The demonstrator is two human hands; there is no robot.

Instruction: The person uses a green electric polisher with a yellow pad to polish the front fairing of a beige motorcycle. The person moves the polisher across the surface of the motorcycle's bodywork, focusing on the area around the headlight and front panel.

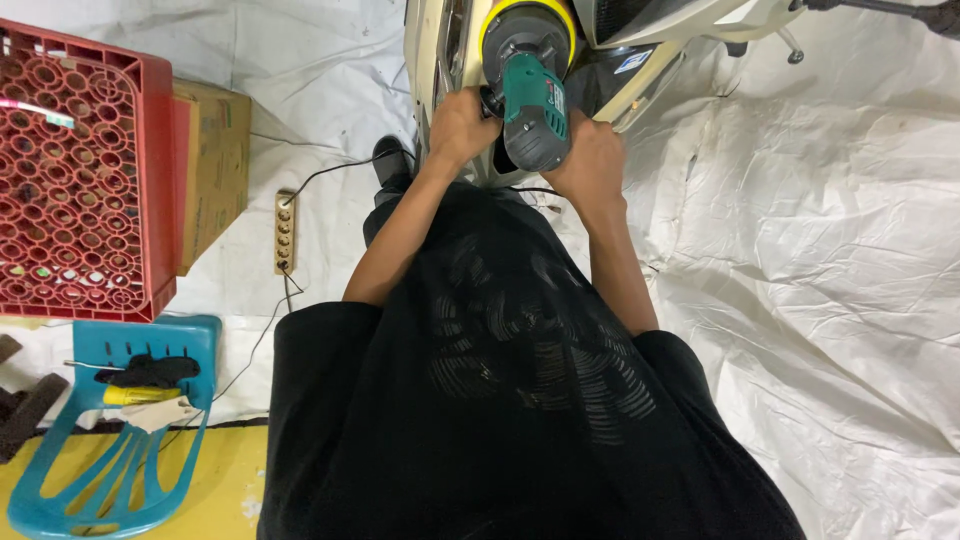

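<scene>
Both hands grip a green polisher [533,95], its long axis pointing away, yellow pad [527,20] against the cream scooter [440,50]: left hand [458,125] on side handle, right hand [590,160] around body.

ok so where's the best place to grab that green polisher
Best taken with two hands, as now: the left hand on the stub at the left of the green polisher, near the head, and the right hand around the rear of the long body. Its yellow pad faces the cream scooter panel, so come from behind.
</scene>
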